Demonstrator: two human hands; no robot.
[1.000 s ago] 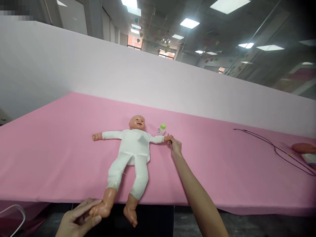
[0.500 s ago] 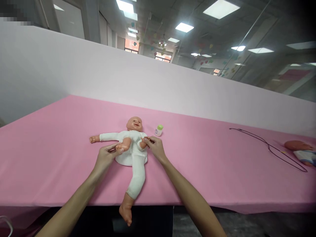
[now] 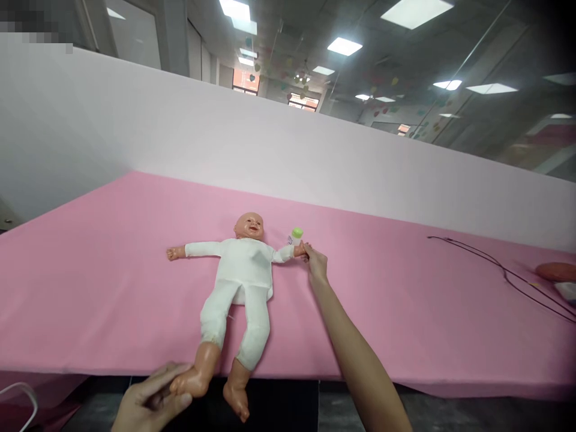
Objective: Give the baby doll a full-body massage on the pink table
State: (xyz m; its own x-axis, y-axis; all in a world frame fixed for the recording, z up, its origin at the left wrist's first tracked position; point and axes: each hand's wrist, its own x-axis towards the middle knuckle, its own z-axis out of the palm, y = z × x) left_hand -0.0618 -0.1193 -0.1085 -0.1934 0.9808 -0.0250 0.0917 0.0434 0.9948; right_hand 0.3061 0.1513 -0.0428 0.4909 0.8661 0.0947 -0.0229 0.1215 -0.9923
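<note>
Pink cloth (image 3: 382,300) lies under the baby doll (image 3: 245,261), and from afar my left hand (image 3: 150,396) pinches its left-side foot (image 3: 191,382), my right hand (image 3: 316,263) its right-side fist (image 3: 299,249), which could tip the green-capped bottle (image 3: 296,234) just behind if I push.

Your right hand (image 3: 317,264), bare, has slender fingers and a narrow wrist (image 3: 320,278). Behind its grip, your right forearm (image 3: 355,348), likewise bare, is long, smooth in outline and broadens gradually toward the lower edge of view. Your left hand (image 3: 135,402), also bare, shows slim fingers and, at its grip, a thumb (image 3: 176,406) with a short nail.
</note>
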